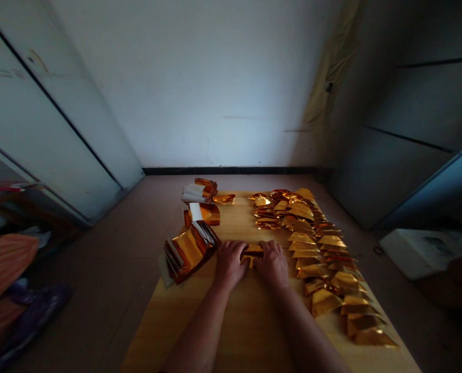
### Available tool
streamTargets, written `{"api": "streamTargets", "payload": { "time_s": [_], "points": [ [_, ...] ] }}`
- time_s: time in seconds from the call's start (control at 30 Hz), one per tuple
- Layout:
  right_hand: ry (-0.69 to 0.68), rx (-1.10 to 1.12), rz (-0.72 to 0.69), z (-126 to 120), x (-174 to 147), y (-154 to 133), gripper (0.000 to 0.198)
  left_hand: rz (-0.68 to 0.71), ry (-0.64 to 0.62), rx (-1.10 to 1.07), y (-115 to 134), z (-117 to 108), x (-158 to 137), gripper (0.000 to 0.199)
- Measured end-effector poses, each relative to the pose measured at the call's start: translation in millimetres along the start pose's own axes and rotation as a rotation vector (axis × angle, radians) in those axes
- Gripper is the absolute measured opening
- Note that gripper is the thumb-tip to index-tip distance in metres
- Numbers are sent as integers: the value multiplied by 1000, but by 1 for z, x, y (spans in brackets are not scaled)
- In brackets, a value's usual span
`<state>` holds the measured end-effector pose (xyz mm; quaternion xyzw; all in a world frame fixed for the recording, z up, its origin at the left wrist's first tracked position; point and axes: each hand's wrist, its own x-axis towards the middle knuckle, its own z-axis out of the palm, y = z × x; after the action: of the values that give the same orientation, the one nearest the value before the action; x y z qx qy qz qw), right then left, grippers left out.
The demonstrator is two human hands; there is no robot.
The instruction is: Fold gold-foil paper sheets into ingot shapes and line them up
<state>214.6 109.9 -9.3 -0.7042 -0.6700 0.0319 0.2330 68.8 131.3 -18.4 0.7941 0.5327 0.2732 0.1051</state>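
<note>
Head view. Gold foil piece (253, 249), one, midway between side edges of counter (250, 326); ends hidden beneath left hand (231, 264) and right hand (273, 264), each grip clamped on it. Foil sheets (188, 247), stacked, left edge; lower layers indistinct. Folded foil pieces (326, 300), overlapping, right edge. Counter's near edge cut off. White box (404, 254), beyond right edge: dark marking (438, 243) illegible.

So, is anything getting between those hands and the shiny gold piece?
Nothing visible: the left hand and right hand grip the gold piece directly, one at each end. The stacked sheets lie left, the folded pieces right.
</note>
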Motion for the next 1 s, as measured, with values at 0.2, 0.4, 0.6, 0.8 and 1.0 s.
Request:
{"api": "streamTargets", "payload": {
  "time_s": [0.2, 0.4, 0.6, 0.8, 1.0],
  "points": [
    [45, 82, -13, 1, -2, 4, 28, 10, 11, -12, -1, -2, -2, 42],
    [82, 153, -44, -3, -3, 0, 20, 24, 75, -74, -4, 2, -6, 44],
    [68, 394, 28, 10, 1, 4, 26, 3, 181, -283, -7, 4, -9, 36],
    [9, 700, 143, 22, 4, 10, 27, -32, 265, -333, -9, 2, -7, 41],
    [11, 697, 158, 23, 4, 9, 27, -14, 278, -315, -11, 3, -5, 41]
  ]
}}
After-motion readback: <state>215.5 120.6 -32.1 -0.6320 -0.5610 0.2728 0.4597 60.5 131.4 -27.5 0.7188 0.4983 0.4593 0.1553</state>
